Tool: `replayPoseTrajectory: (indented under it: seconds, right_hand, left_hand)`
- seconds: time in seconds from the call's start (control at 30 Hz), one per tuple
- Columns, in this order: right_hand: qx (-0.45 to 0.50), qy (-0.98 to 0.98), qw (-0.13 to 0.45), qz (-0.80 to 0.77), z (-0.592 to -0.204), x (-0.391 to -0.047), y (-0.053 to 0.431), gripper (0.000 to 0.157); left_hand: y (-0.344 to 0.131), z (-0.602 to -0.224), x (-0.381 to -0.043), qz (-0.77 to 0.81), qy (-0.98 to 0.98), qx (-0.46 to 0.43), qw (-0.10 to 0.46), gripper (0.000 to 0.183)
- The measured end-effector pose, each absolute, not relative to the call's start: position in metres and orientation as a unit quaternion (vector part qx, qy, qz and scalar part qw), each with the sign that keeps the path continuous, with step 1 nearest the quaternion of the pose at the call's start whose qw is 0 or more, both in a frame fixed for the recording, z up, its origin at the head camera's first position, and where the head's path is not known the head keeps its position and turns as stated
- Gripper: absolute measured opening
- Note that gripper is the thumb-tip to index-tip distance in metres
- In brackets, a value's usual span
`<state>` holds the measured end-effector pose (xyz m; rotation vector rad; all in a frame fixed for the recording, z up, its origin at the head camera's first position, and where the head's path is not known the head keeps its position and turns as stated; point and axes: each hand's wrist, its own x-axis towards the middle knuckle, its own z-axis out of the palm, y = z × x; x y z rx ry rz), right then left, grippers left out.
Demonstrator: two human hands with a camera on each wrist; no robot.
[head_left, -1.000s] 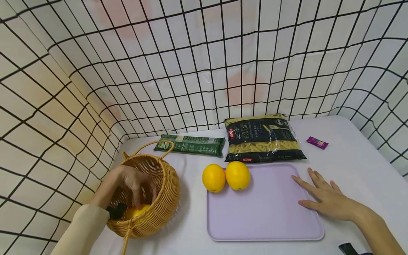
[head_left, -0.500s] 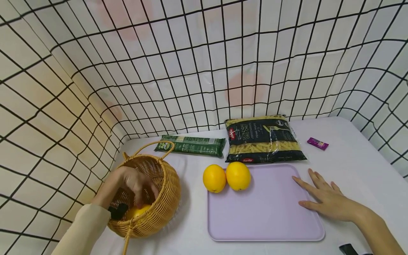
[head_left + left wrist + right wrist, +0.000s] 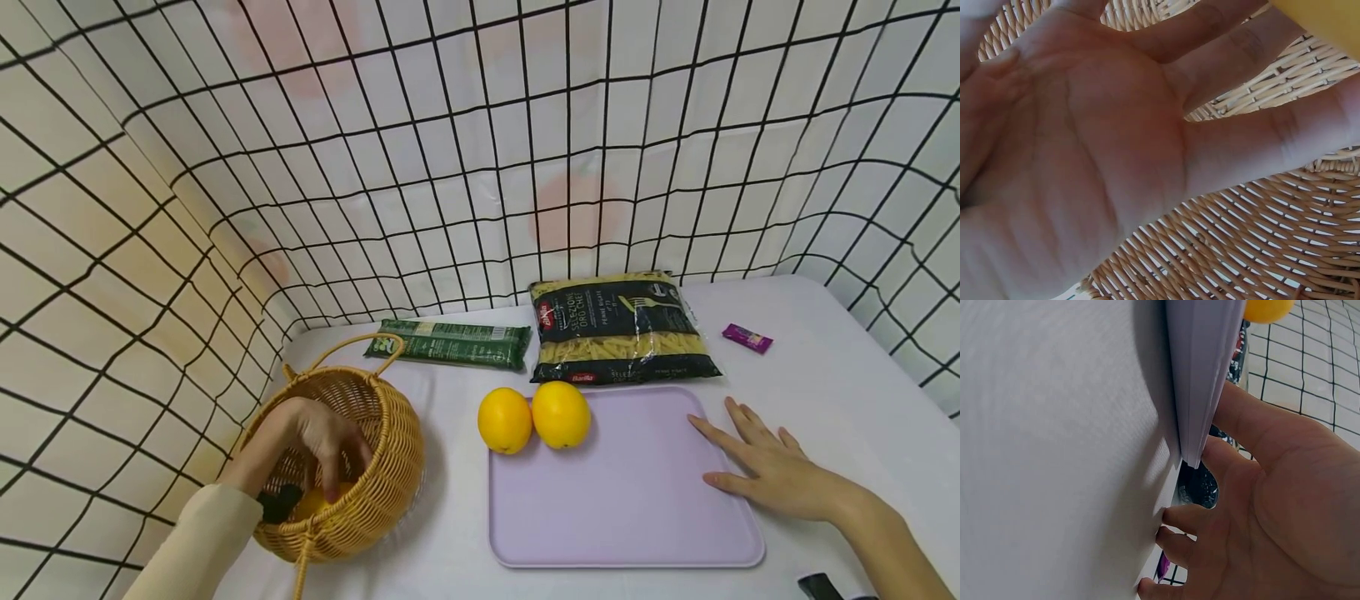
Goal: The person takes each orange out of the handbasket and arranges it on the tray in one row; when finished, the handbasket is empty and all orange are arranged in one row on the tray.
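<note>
In the head view, my left hand (image 3: 322, 437) reaches down into a round wicker basket (image 3: 397, 467). Its bent fingers hold an orange (image 3: 311, 503), mostly hidden by the basket rim and the hand. The left wrist view shows the left palm (image 3: 1085, 144), two fingers passing behind the yellow fruit (image 3: 1329, 22) at the corner; the thumb's contact is out of sight. My right hand (image 3: 780, 475) lies with spread fingers at the right edge of a lilac tray (image 3: 622, 500). Thumb and a finger touch its rim; other fingertips rest on the white cloth.
Two more oranges, a left one (image 3: 505, 421) and a right one (image 3: 561, 414), sit touching at the tray's far left corner. Behind lie a penne pasta bag (image 3: 618, 327), a green packet (image 3: 453, 342) and a small purple wrapper (image 3: 747, 337). Black wire mesh (image 3: 480, 158) encloses the table.
My left hand has sunk slightly deeper into the basket, and less of the orange shows. The basket has tilted a little. My right hand keeps its place on the tray edge.
</note>
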<state>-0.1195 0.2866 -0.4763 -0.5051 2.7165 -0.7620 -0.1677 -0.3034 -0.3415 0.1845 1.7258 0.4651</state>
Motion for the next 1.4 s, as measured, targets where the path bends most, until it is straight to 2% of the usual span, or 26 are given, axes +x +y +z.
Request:
replayPoseTrajectory:
  seconds: [0.37,0.8,1.03,1.4]
  right_hand:
    - [-0.177,0.938,0.132,-0.267,-0.476,-0.118,0.287,0.077]
    - [-0.173,0.938,0.135,-0.268,-0.476,-0.119,0.286,0.077]
    - [-0.174,0.938,0.135,-0.266,-0.477,-0.119,0.286,0.078]
    - [-0.172,0.937,0.143,-0.269,-0.476,-0.121,0.286,0.079]
  left_hand:
    - [-0.301,-0.338,-0.167,0.168,0.768,0.068,0.614,0.041]
    - [-0.300,-0.340,-0.166,0.148,0.777,0.057,0.610,0.050]
    - [-0.305,-0.338,-0.168,0.142,0.791,0.076,0.590,0.034]
    - [-0.308,-0.335,-0.166,0.159,0.804,0.053,0.570,0.035]
